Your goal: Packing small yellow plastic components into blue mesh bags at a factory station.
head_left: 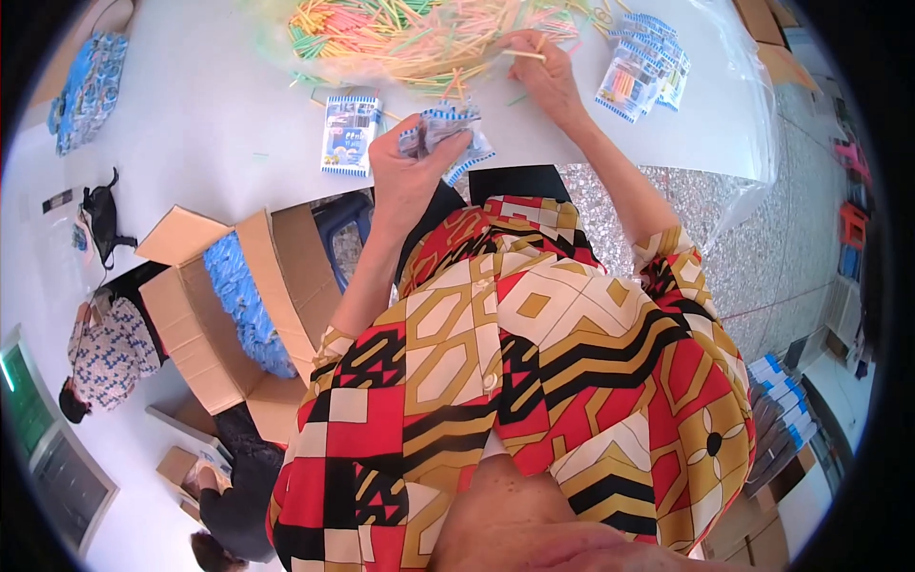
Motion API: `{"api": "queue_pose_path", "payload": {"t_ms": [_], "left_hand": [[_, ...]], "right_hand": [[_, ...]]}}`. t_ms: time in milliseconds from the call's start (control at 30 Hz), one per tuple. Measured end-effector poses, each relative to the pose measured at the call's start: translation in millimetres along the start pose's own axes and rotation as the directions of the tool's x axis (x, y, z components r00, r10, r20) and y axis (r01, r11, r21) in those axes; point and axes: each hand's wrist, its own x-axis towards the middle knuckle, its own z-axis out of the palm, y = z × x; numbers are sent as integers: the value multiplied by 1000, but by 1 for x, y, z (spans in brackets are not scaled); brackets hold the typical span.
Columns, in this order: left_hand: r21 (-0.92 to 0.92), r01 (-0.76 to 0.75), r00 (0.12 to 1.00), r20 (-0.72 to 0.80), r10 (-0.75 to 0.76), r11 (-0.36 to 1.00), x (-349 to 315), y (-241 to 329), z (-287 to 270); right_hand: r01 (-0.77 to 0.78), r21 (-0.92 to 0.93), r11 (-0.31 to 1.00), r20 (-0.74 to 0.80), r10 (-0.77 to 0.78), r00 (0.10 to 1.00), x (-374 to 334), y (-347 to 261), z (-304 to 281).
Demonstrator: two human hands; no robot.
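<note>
My left hand [402,170] is closed on a small blue-and-white plastic packet [452,118], with the thumb across its front; its top edge looks parted. Over the table's far side, my right hand [551,86] pinches a few thin pale sticks [526,53] between its fingertips. It is at the edge of a big heap of thin pink, yellow and green sticks [353,33], partly covered by clear plastic film. Just left of my left hand, another blue-and-white packet [349,135] lies flat. A loose pile of similar packets [631,78] lies to the right of my right hand.
The white table [229,114] carries a further bundle of blue packets [91,91] at far left. Below its left edge stands an open cardboard box [200,324] filled with blue packets. Clear plastic hangs off the right corner. Two other people [114,343] are at the left.
</note>
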Motion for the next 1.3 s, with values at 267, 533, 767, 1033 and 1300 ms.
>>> {"api": "queue_pose_path", "payload": {"t_ms": [267,533,767,1033,1300], "left_hand": [[74,3,999,39,-6,997,4,0,1],[95,24,997,70,-31,995,6,2,3],[46,-7,996,93,2,999,7,1,1],[73,-25,994,106,18,997,6,3,1],[49,23,994,107,-28,999,4,3,4]], "right_hand": [[-80,670,738,27,84,996,18,-99,5],[209,857,470,159,-628,762,31,-113,27],[-119,589,799,220,-16,975,-1,-151,29],[-49,526,849,191,-62,980,-7,-150,31],[-4,453,892,143,-68,987,-3,-133,26]]}}
